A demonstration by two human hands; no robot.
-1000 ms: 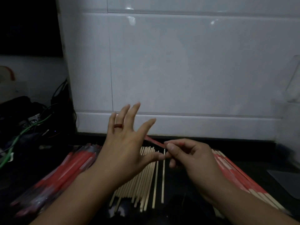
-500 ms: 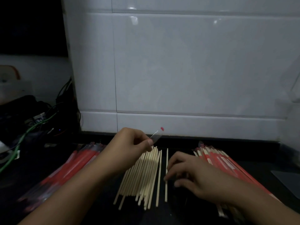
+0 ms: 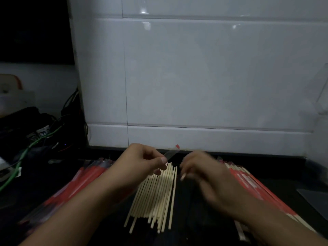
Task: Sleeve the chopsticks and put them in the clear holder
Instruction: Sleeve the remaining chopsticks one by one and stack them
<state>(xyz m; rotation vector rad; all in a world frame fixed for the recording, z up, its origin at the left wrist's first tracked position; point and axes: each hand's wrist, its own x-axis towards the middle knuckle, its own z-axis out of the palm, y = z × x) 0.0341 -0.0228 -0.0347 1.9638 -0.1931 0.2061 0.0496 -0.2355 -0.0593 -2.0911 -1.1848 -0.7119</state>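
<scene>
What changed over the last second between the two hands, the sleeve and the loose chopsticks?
The left hand closed from spread fingers to pinching the clear red-tipped plastic sleeve alone. The right hand let go of the sleeve, dropped to the single pale wooden chopstick at the pile's right edge, and now rises, blurred; whether it holds one is unclear. The pile of bare wooden chopsticks and both red sleeved stacks stayed put.

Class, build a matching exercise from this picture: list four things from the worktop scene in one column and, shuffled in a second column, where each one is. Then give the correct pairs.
Things
1. bare chopsticks
2. clear sleeve
3. green cable
4. sleeved chopsticks

Places
A. far left, among dark clutter
B. pinched in the left hand
C. centre of the counter, between the forearms
D. stacked at the right, behind the right hand

Pairs: 1-C, 2-B, 3-A, 4-D
</scene>
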